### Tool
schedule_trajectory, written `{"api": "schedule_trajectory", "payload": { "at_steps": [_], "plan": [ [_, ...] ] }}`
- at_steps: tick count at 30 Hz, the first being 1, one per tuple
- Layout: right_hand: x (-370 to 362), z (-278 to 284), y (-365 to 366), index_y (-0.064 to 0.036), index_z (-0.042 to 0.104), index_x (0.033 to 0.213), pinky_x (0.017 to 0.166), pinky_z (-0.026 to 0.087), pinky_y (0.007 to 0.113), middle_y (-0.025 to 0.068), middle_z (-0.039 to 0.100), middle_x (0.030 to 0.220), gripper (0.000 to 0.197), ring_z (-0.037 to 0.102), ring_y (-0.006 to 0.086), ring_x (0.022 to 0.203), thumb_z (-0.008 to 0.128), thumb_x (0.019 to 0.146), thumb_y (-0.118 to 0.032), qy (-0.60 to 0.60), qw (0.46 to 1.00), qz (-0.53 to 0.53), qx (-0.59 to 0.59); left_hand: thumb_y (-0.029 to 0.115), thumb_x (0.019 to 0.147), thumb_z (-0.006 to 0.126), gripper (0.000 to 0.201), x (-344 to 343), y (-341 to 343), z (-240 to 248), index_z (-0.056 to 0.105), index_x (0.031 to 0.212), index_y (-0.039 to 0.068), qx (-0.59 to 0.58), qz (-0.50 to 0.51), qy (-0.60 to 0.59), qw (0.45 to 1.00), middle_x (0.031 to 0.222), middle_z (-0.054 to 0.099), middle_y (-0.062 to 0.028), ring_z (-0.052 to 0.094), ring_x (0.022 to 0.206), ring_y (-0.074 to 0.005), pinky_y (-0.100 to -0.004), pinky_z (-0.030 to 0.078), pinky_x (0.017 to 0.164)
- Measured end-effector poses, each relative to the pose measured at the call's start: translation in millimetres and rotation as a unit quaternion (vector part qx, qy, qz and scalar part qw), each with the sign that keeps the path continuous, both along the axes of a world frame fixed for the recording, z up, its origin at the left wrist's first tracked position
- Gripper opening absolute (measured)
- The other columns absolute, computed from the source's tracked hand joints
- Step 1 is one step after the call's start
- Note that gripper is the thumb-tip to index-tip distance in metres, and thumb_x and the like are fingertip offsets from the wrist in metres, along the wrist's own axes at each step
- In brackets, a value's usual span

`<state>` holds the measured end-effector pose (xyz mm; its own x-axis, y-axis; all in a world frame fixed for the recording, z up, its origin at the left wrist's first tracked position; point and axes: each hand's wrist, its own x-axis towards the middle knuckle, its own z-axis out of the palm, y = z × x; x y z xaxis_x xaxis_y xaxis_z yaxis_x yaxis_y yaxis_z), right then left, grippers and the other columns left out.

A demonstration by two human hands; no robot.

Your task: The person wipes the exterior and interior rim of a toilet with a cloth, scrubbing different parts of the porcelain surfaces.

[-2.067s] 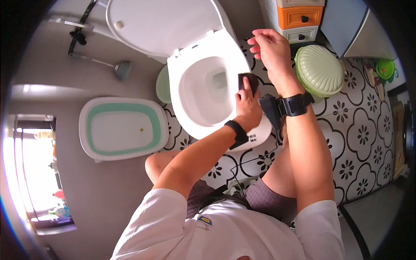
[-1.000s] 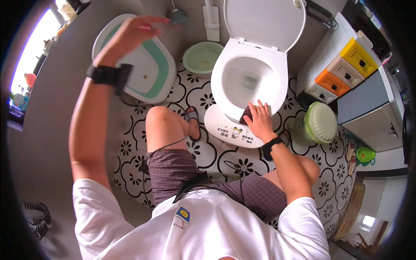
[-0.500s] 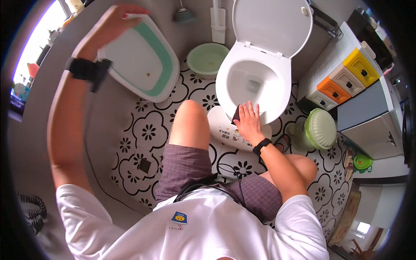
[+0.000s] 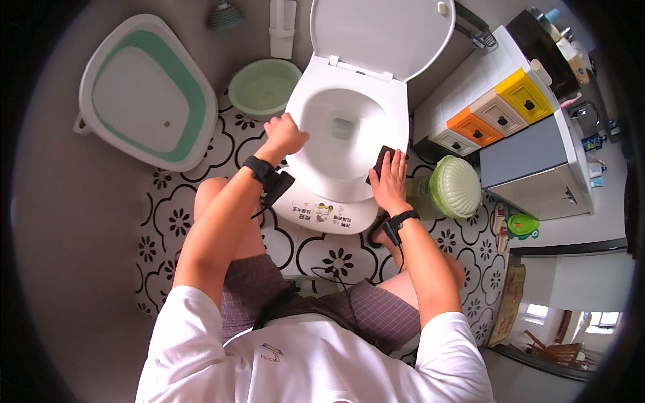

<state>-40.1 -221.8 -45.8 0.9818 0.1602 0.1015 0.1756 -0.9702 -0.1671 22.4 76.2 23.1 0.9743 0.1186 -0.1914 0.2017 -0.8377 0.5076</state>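
Observation:
My left hand [image 4: 287,136] is closed, knuckles up, at the left edge of the white toilet seat [image 4: 304,166]. Whatever its curled fingers may hold is hidden. At the front right of the seat, my right hand [image 4: 390,183] presses a dark, flat cloth or sponge [image 4: 380,164] to the rim, its fingers stretched along the thing's right side. Behind the bowl the toilet lid [image 4: 379,33] stands raised, and some water [image 4: 342,127] shows at the bottom of the bowl. Black straps with small dark boxes sit on both wrists.
A folding white and green baby tub [image 4: 195,111] leans on the left wall. Beside the toilet stands a pale green basin [image 4: 264,113]. To the right are a lidded green bin [image 4: 458,187], coloured drawers [image 4: 497,111] and a grey cabinet [image 4: 521,158]. Thin cables hang from my wrists.
My left hand has come down from the tub at the upper left to the seat's left edge. My right hand and the dark cloth or sponge have moved right along the front rim.

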Motion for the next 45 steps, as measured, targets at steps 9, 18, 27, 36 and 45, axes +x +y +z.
{"api": "schedule_trajectory", "payload": {
  "at_steps": [9, 18, 27, 36, 45],
  "plan": [
    [119.7, -7.6, -46.0, 0.0073, 0.008, 0.146, 0.116, 0.008, 0.049, 0.0307, 0.0, 0.153, 0.075, 0.001, 0.0436, 0.143, 0.043, 0.095, -0.034, 0.062, 0.998, 0.003, -0.009, 0.014, 0.081, 0.059, 0.064, 37.9, 11.8, -78.1, 0.035, 0.132, -0.016, 0.116, -0.141, 0.1, 0.978, 0.13, 0.049, -0.0241, 0.042, 0.124, -0.0346, -0.0441, 0.046, 0.096],
    [228.4, -1.8, -42.6, 0.0083, 0.008, 0.146, 0.116, 0.007, 0.05, 0.0311, 0.002, 0.152, 0.076, 0.002, 0.0443, 0.142, 0.045, 0.093, -0.033, -0.024, 0.988, 0.114, -0.097, 0.016, 0.073, 0.064, 0.032, 15.0, 0.6, -45.8, 0.068, 0.101, 0.0, 0.215, -0.145, -0.014, 0.966, 0.105, 0.062, -0.0142, 0.053, 0.098, -0.0275, -0.0314, 0.053, 0.069],
    [210.5, 18.3, -30.9, -0.0107, 0.018, 0.15, 0.115, 0.014, 0.049, 0.0216, 0.009, 0.155, 0.068, 0.012, 0.0407, 0.142, 0.05, 0.091, -0.021, 0.0, 0.97, 0.22, -0.109, 0.015, 0.076, 0.063, 0.022, 24.6, 9.2, -48.6, 0.071, 0.093, 0.003, 0.172, -0.146, -0.011, 0.974, 0.098, 0.067, -0.0111, 0.057, 0.099, -0.0271, -0.0316, 0.053, 0.072],
    [38.6, 19.9, -4.5, 0.0019, 0.057, 0.115, 0.115, 0.016, 0.052, 0.023, 0.039, 0.141, 0.033, 0.025, 0.0403, 0.138, 0.05, 0.09, -0.018, 0.023, 0.984, 0.172, -0.044, 0.009, 0.078, 0.058, 0.026, 27.5, 20.5, -36.6, 0.068, 0.098, -0.003, 0.073, -0.176, 0.017, 0.982, 0.104, 0.066, -0.0215, 0.06, 0.101, -0.0338, -0.0388, 0.05, 0.087],
    [-66.6, 13.1, 150.4, 0.0092, 0.029, 0.139, 0.114, 0.014, 0.052, 0.0292, 0.035, 0.138, 0.067, 0.026, 0.044, 0.134, 0.056, 0.087, -0.024, 0.041, 0.992, 0.116, -0.034, 0.031, 0.09, 0.047, 0.042, 31.7, 58.1, -29.1, 0.065, 0.107, -0.004, -0.186, -0.071, 0.093, 0.976, 0.111, 0.063, -0.0242, 0.06, 0.107, -0.0367, -0.0419, 0.047, 0.092]
  ]
}}
